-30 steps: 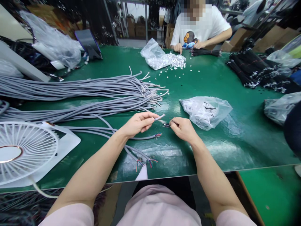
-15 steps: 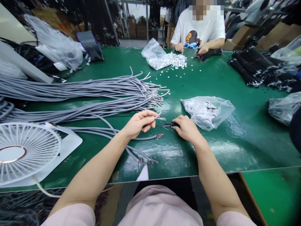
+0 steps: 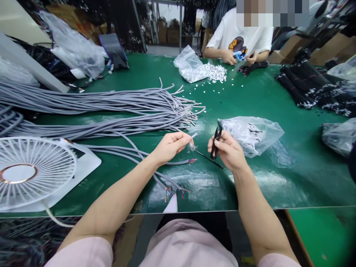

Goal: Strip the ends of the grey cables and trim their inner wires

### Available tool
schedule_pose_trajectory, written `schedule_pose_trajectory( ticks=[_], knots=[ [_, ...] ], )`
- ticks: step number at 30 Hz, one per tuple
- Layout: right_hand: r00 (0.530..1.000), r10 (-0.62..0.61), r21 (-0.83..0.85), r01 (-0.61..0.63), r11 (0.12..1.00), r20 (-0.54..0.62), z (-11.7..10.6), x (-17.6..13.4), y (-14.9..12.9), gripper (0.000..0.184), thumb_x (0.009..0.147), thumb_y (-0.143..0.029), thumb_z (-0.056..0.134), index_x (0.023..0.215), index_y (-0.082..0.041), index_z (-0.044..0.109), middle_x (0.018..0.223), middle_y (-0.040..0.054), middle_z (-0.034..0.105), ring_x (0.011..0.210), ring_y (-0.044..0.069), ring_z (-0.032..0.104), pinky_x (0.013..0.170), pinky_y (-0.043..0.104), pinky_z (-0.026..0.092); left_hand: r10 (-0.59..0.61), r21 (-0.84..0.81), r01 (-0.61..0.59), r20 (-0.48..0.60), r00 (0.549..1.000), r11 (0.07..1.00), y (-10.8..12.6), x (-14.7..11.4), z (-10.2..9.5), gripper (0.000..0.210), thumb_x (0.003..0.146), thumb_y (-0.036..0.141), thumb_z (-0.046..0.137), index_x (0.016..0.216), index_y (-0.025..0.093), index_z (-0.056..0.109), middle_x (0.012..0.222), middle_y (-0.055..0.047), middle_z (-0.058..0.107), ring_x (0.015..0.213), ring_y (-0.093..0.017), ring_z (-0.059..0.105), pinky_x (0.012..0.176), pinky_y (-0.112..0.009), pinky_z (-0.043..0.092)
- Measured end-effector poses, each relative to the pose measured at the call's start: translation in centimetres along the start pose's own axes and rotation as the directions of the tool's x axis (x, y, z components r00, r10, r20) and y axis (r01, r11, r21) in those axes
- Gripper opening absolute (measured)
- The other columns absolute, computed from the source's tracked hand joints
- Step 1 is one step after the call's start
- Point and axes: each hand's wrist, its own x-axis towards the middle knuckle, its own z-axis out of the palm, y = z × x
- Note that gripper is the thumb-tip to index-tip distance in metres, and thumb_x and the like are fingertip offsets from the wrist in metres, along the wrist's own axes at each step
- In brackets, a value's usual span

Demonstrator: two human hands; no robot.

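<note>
Here at the green table (image 3: 306, 178), the left hand (image 3: 174, 146) has its thumb and fingers pinched together on a cable end (image 3: 194, 136), right in the middle of the near half, and frayed strands (image 3: 191, 147) fan out just beyond the fingertips. Over to the right, the right hand (image 3: 232, 150) has its fingers wrapped around black snips (image 3: 214, 146), tips pointing to the far side, well clear of the cable end. Between the two hands a thin black rod (image 3: 210, 160) slants down toward the near right, its far tip close by the strands; whether they touch, I can't tell. Just beyond the right hand sits a clear plastic bag (image 3: 267, 133) of white pieces. On the left, two thick bundles of grey cables (image 3: 111, 100) stretch across, their pale ends bunched beyond the left hand, while nearer in, a few loose cables (image 3: 111, 149) run under the left arm and show coloured wires (image 3: 191, 160) at their tips. A white fan (image 3: 39, 174) stands at the near left. Across the far side, a co-worker in a white shirt (image 3: 222, 31) has both hands up at the table edge, with a heap of small shiny pieces (image 3: 215, 72) spread in front and bundled black cables (image 3: 308, 79) lying to the right.
</note>
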Motion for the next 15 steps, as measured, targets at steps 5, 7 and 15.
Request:
schedule_pose_trajectory(
  ticks=[5, 7, 15],
  knots=[
    [0.994, 0.048, 0.07, -0.054, 0.996, 0.095, 1.6, -0.8, -0.1, 0.021, 0.086, -0.038, 0.055, 0.094, -0.019, 0.057, 0.058, -0.0059, 0.047, 0.046, 0.006, 0.041, 0.046, 0.019, 0.033, 0.037, 0.133, -0.035, -0.012, 0.999, 0.99, -0.2, 0.0, 0.3, 0.037, 0.081, 0.046, 0.06, 0.077, 0.01, 0.065, 0.051, 0.004, 0.043, 0.048, -0.006, 0.031, 0.047, -0.02, 0.024],
    [0.993, 0.054, 0.021, -0.056, 0.998, 0.101, 1.7, -1.0, -0.2, 0.023, 0.087, -0.039, 0.055, 0.092, -0.017, 0.058, 0.054, -0.0061, 0.048, 0.042, 0.005, 0.039, 0.044, 0.019, 0.03, 0.097, 0.222, -0.085, -0.044, 0.994, 0.971, -0.4, 0.0, 0.5, 0.034, 0.082, 0.044, 0.059, 0.077, 0.01, 0.066, 0.059, 0.001, 0.053, 0.053, -0.007, 0.039, 0.051, -0.02, 0.03],
    [0.974, 0.159, -0.034, -0.156, 0.987, 0.159, 1.5, -1.4, -0.7, 0.023, 0.086, -0.038, 0.055, 0.091, -0.016, 0.059, 0.041, -0.0073, 0.05, 0.029, 0.005, 0.038, 0.033, 0.016, 0.023, 0.341, 0.646, -0.228, -0.053, 0.939, 0.728, -1.2, -0.5, 1.1, 0.025, 0.087, 0.035, 0.053, 0.086, 0.016, 0.069, 0.071, -0.002, 0.067, 0.059, -0.01, 0.052, 0.06, -0.021, 0.037]
  ],
)
